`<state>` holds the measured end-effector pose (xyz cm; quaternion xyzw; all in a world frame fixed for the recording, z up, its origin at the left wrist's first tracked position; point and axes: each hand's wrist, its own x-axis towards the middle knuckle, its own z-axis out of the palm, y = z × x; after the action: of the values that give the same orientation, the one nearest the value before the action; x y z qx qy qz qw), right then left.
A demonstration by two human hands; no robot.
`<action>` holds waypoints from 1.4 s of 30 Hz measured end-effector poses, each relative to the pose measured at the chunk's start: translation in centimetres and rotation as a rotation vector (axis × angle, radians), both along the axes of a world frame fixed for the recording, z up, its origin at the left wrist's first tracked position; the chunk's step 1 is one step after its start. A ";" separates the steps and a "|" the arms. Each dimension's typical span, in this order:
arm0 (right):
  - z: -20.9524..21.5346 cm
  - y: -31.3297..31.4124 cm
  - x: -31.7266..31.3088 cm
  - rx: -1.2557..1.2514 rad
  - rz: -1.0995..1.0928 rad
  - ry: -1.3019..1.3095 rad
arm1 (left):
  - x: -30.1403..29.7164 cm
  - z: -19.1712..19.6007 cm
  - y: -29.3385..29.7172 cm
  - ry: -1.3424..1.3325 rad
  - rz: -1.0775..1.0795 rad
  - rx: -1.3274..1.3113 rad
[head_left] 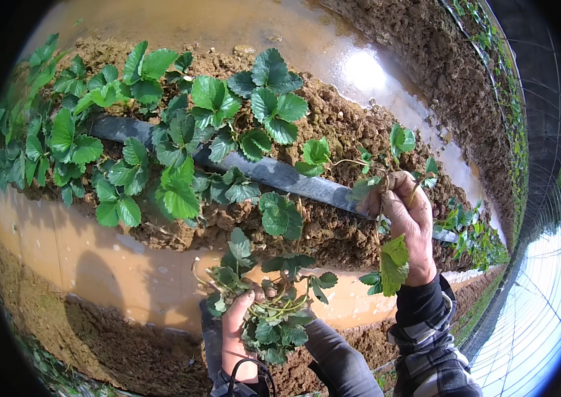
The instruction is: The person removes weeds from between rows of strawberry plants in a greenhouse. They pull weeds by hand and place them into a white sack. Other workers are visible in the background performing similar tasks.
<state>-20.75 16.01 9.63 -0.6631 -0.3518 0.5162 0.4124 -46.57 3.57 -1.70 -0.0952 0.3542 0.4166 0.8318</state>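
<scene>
Two long furrows hold brown, muddy water: the near furrow (141, 281) and the far furrow (161, 20), which catches a bright glare. Between them, a raised bed of soil (340, 126) bears leafy green plants (181, 192) along both sides of a grey hose (274, 173).

The left hand (238, 312) reaches up from the lower edge, over the near furrow, its fingers closed around a bunch of leafy stems (280, 327) that spreads out to its right. A black cord (248, 362) loops at that wrist. The right hand (407, 213), in a checked sleeve (426, 337), is raised higher, over the bed, thumb and fingers pinched together on thin stems (417, 192). One yellow-green leaf (394, 264) hangs just below that hand.
</scene>
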 end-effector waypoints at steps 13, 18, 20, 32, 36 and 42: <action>-9.8 -1.9 -6.0 -0.184 0.420 -1.035 | -0.8 0.3 0.2 -0.037 0.079 -0.028; -7.5 1.4 -3.7 -0.218 0.881 -1.283 | -1.4 0.3 -0.1 -0.020 0.102 -0.041; -6.9 2.6 -2.8 -0.232 1.058 -1.474 | -1.5 0.5 -0.2 -0.023 0.122 -0.054; -7.1 1.4 -2.4 -0.327 0.775 -1.086 | -3.0 1.7 0.7 -0.082 0.192 -0.145; -8.1 -1.1 -3.7 -0.033 0.683 -1.249 | -3.4 1.3 0.4 -0.108 0.241 -0.202; -8.4 -0.2 -3.1 0.096 0.745 -1.246 | -3.6 0.8 0.3 -0.077 0.195 -0.148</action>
<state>-23.88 15.85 1.27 -0.6514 -0.7460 0.1328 -0.0389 -50.18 3.92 -0.91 -0.2060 0.3409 0.4642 0.7911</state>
